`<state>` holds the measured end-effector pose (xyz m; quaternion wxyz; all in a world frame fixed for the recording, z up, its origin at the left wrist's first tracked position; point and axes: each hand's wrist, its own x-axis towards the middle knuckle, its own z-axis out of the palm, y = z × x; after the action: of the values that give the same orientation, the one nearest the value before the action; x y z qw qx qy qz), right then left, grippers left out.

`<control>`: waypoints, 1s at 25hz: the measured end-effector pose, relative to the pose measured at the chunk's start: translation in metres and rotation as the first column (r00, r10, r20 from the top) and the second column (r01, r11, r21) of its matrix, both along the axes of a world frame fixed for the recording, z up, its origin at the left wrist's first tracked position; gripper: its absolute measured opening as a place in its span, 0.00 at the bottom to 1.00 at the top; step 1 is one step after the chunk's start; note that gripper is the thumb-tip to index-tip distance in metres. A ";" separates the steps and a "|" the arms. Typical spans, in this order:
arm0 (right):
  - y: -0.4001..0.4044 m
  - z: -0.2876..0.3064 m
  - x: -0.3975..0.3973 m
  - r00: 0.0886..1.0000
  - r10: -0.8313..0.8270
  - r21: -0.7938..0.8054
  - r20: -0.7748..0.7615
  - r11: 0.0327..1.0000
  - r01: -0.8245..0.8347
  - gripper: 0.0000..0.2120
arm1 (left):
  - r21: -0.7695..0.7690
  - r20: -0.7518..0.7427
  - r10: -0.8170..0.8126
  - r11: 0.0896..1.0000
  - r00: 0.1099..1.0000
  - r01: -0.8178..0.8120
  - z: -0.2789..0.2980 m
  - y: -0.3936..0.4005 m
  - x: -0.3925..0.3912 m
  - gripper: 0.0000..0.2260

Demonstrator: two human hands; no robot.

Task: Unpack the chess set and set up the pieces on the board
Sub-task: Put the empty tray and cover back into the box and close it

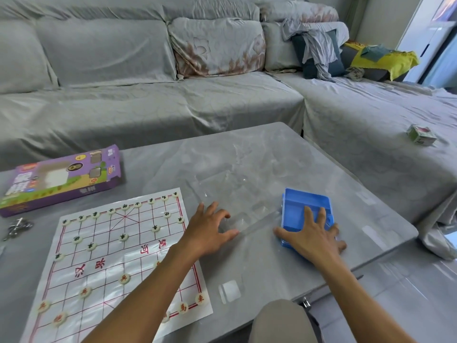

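Observation:
A white paper xiangqi board (103, 256) with red lines lies on the grey table (272, 263), left of centre. Round cream pieces stand on it: black-lettered ones (123, 237) along the far rows, red-lettered ones (125, 278) along the near rows. A clear plastic tray (230, 191) lies just right of the board. My left hand (207, 231) touches the tray's near edge with spread, slightly bent fingers. My right hand (311, 236) lies flat, fingers straight, on a blue plastic box (305, 206) to the right of the tray.
The purple game carton (61, 177) lies at the table's far left, with a bunch of metal keys (18, 227) in front of it. A grey-covered sofa wraps around the table behind and to the right, and a small box (421, 134) lies on its right seat.

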<state>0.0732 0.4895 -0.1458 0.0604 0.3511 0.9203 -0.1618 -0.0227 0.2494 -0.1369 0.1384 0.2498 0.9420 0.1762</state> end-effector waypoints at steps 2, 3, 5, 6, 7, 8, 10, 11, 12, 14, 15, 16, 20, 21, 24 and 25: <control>-0.002 0.004 -0.002 1.000 -0.008 0.022 -0.026 1.000 0.009 0.47 | 0.026 0.004 -0.006 1.000 1.000 0.006 0.002 -0.001 0.002 0.24; -0.002 0.010 -0.003 0.998 -0.035 0.014 -0.049 0.999 0.036 0.47 | 0.037 0.008 -0.008 0.999 1.000 0.008 0.002 -0.003 0.004 0.23; 0.001 0.024 -0.005 0.989 -0.084 -0.008 -0.121 0.997 0.083 0.46 | 0.070 0.026 -0.008 0.998 1.000 0.006 0.002 -0.007 0.005 0.23; 0.002 0.031 -0.007 0.984 -0.074 -0.008 -0.162 0.997 0.073 0.46 | 0.085 0.044 -0.012 0.996 0.999 0.008 0.002 -0.008 0.006 0.24; 0.000 0.038 -0.009 0.980 -0.030 0.002 -0.195 1.000 0.031 0.46 | 0.093 0.062 -0.015 0.996 0.998 0.010 0.003 -0.008 0.006 0.24; -0.005 0.045 -0.013 0.973 0.044 0.021 -0.225 0.999 -0.040 0.45 | 0.088 0.070 -0.020 0.996 0.997 0.013 0.005 -0.008 0.006 0.25; -0.024 0.056 -0.028 0.934 0.236 0.075 -0.269 0.972 -0.224 0.44 | 0.053 0.059 -0.028 0.998 0.998 0.025 0.007 -0.008 0.006 0.29; -0.036 0.059 -0.039 0.907 0.325 0.093 -0.268 0.946 -0.311 0.44 | 0.053 0.056 -0.024 0.998 0.998 0.021 0.006 -0.008 0.007 0.33; -0.048 0.058 -0.051 0.884 0.398 0.097 -0.244 0.917 -0.386 0.43 | 0.079 0.057 -0.013 0.997 0.998 0.008 0.005 -0.009 0.008 0.36; -0.068 0.048 -0.074 0.854 0.496 0.083 -0.160 0.869 -0.489 0.43 | 0.186 0.064 -0.004 0.983 0.998 -0.007 0.002 -0.014 0.010 0.37; -0.075 0.040 -0.084 0.848 0.517 0.078 -0.118 0.856 -0.512 0.43 | 0.240 0.066 -0.009 0.971 0.998 -0.007 0.001 -0.015 0.012 0.36; -0.080 0.033 -0.092 0.847 0.524 0.075 -0.091 0.852 -0.519 0.43 | 0.277 0.066 -0.010 0.961 0.998 -0.009 -0.001 -0.017 0.013 0.35; -0.084 0.018 -0.116 0.845 0.532 0.145 -0.060 0.842 -0.520 0.43 | 0.356 0.050 0.024 0.934 0.998 -0.040 -0.004 -0.019 0.009 0.31; -0.084 0.014 -0.116 0.842 0.536 0.170 -0.062 0.837 -0.521 0.42 | 0.364 0.053 0.028 0.930 0.998 -0.046 -0.005 -0.019 0.009 0.31; -0.082 -0.005 -0.108 0.824 0.567 0.217 -0.005 0.805 -0.552 0.40 | 0.337 0.037 0.016 0.941 0.999 -0.027 -0.006 -0.017 0.008 0.34; -0.081 -0.009 -0.105 0.817 0.576 0.217 0.036 0.794 -0.569 0.40 | 0.311 0.033 0.003 0.950 0.999 -0.013 -0.006 -0.017 0.008 0.37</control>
<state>-0.0323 0.4085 -0.1553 0.0530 0.0584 0.9961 -0.0400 -0.0145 0.2328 -0.1431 0.1115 0.2618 0.9012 0.3270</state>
